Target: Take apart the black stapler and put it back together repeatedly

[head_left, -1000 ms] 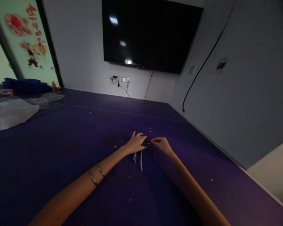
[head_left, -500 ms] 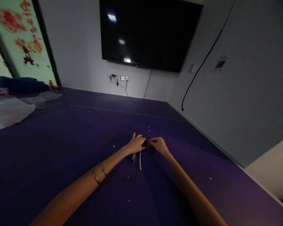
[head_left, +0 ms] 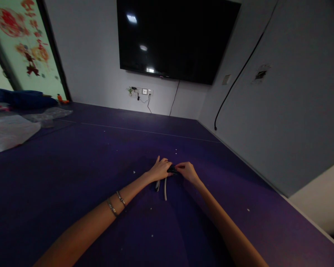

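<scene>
On the purple surface (head_left: 100,207), my left hand (head_left: 159,171) is closed over a small dark bundle (head_left: 172,170), thumb and fingers on its left side. My right hand (head_left: 187,171) pinches at the right end of the same bundle, fingertips pressed together. What the bundle is made of is too small and dark to make out. A pale, cord-like strip (head_left: 165,191) sticks out below my left hand toward me. Beside it lies a shorter piece, pale with a dark edge (head_left: 157,186); my palm hides the upper ends of both.
Tiny white scraps (head_left: 176,151) are scattered about the surface. White plastic sheeting (head_left: 12,131) and a dark blue cloth heap (head_left: 25,99) lie at the far left, near a small orange object (head_left: 62,100). A black cable (head_left: 236,79) hangs along the right wall.
Hardly anything differs. Both hands stay at the dark bundle in the same hold, and the pale strip hangs as before; the view has shifted very slightly.
</scene>
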Demonstrator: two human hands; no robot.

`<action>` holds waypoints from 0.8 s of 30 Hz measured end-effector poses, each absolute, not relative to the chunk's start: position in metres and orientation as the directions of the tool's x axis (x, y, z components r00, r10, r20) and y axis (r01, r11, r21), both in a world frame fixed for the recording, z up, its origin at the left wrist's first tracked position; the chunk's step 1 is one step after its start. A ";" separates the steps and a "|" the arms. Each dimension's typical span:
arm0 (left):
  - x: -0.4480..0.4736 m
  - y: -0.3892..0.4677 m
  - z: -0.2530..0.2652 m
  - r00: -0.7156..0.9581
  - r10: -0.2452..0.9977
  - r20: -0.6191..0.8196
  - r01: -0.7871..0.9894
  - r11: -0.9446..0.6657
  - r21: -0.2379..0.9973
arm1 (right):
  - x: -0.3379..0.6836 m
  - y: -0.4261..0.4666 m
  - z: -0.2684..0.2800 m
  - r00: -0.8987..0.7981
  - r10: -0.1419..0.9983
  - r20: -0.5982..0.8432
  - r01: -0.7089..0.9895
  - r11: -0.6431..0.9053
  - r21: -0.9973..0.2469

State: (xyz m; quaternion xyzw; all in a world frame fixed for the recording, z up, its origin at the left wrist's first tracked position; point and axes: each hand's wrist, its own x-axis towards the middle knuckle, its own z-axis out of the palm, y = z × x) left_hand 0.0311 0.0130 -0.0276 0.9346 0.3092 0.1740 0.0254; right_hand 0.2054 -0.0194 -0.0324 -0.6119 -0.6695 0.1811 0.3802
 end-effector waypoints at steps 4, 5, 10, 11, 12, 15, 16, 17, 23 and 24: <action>0.031 0.012 -0.027 0.746 0.592 0.306 0.572 -0.804 0.162 | 0.206 -0.019 -0.033 0.011 0.948 0.319 0.702 0.220 -0.677; 0.031 0.012 -0.027 0.745 0.594 0.303 0.572 -0.803 0.165 | 0.206 -0.018 -0.033 0.014 0.946 0.324 0.703 0.221 -0.676; 0.030 0.010 -0.025 0.741 0.601 0.301 0.576 -0.798 0.175 | 0.210 -0.017 -0.032 0.029 0.946 0.322 0.713 0.206 -0.670; 0.030 0.010 -0.025 0.741 0.601 0.298 0.577 -0.798 0.176 | 0.210 -0.017 -0.032 0.027 0.946 0.322 0.718 0.205 -0.665; 0.030 0.010 -0.025 0.742 0.602 0.295 0.577 -0.798 0.176 | 0.211 -0.017 -0.033 0.028 0.947 0.321 0.721 0.204 -0.662; 0.030 0.011 -0.027 0.743 0.599 0.298 0.574 -0.800 0.175 | 0.211 -0.017 -0.034 0.035 0.949 0.315 0.720 0.194 -0.666; 0.030 0.011 -0.027 0.742 0.598 0.303 0.574 -0.800 0.175 | 0.211 -0.017 -0.035 0.037 0.949 0.313 0.719 0.193 -0.668; 0.030 0.012 -0.027 0.741 0.597 0.308 0.572 -0.801 0.176 | 0.212 -0.016 -0.035 0.036 0.949 0.313 0.716 0.194 -0.671; 0.030 0.011 -0.027 0.740 0.599 0.306 0.570 -0.800 0.187 | 0.217 -0.014 -0.037 0.047 0.946 0.320 0.695 0.199 -0.691; 0.030 0.010 -0.026 0.740 0.599 0.306 0.569 -0.800 0.191 | 0.218 -0.014 -0.037 0.059 0.943 0.327 0.699 0.195 -0.688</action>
